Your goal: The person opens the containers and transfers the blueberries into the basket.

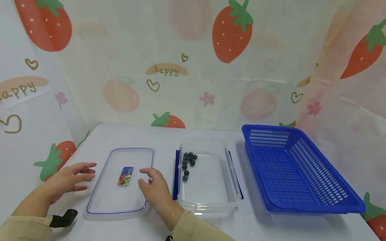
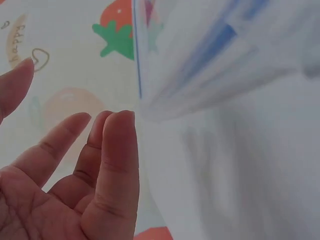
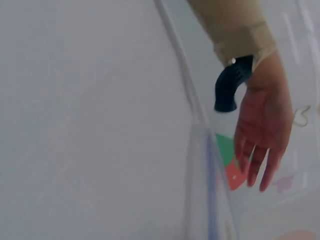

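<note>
A clear rectangular lid (image 1: pixel 105 197) with a blue rim line and a colourful label (image 1: pixel 125 176) lies on the white table. Off its left side is my left hand (image 1: pixel 67 179), fingers spread and apart from the lid; the left wrist view shows this hand (image 2: pixel 65 185) holding nothing. My right hand (image 1: pixel 156 187) overlaps the lid's right edge in the head view, thumb and forefinger parted with nothing between them. To its right stands a clear plastic box (image 1: pixel 208 187) with blue side clips. Several small, dark, round berries (image 1: pixel 190 158) sit along the box's left side.
A blue perforated basket (image 1: pixel 262 167) stands at the right of the table. Behind the table hangs a curtain (image 1: pixel 193 83) printed with strawberries. A black curved piece (image 1: pixel 64 218) sticks out from my left sleeve.
</note>
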### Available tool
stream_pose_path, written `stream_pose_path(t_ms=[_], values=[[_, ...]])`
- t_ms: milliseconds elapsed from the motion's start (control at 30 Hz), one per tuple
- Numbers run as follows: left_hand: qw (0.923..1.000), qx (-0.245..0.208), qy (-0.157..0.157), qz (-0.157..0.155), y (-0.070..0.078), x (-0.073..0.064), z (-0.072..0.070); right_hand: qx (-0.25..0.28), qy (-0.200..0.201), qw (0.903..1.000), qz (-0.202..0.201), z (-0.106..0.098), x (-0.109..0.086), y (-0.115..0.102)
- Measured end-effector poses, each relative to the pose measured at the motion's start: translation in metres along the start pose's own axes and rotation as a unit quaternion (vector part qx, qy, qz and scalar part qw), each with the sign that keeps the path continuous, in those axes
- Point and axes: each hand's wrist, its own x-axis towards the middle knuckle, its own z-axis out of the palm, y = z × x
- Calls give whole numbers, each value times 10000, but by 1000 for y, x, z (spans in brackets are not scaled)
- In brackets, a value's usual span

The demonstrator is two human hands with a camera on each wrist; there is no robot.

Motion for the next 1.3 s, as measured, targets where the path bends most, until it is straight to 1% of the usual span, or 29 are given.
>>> stream_pose_path(t_ms=[133,233,333,467,567,667,833,967,1033,1133,1233,1300], values=[[9999,85,-20,136,11,1,5,346,-238,9991,-28,-6,-9,-16],[9997,166,-30,177,20,4,10,642,-472,9963,-337,-12,-15,-30],[9997,171,-29,194,29,9,16,890,-717,9912,-672,-21,-19,-43],[9993,167,-68,334,43,13,22,1003,-832,9879,-846,-37,-23,-60],[9985,165,-86,515,53,15,28,1048,-770,9874,-898,-51,-23,-69],[9974,139,-90,703,64,17,36,1141,-717,9855,-1033,-68,-21,-75],[9947,117,-58,1023,78,22,53,1547,-641,9757,-1415,-103,-14,-79],[9921,79,-27,1255,89,26,68,1739,-349,9716,-1564,-131,-7,-78],[9908,-47,-46,1355,94,29,75,1709,-168,9721,-1598,-143,-3,-77],[9883,-298,-162,1487,103,34,88,1624,69,9734,-1618,-158,1,-78],[9875,-401,-265,1503,113,39,103,1464,214,9760,-1598,-169,3,-78],[9880,-420,-324,1452,119,43,115,1291,229,9787,-1581,-176,5,-77]])
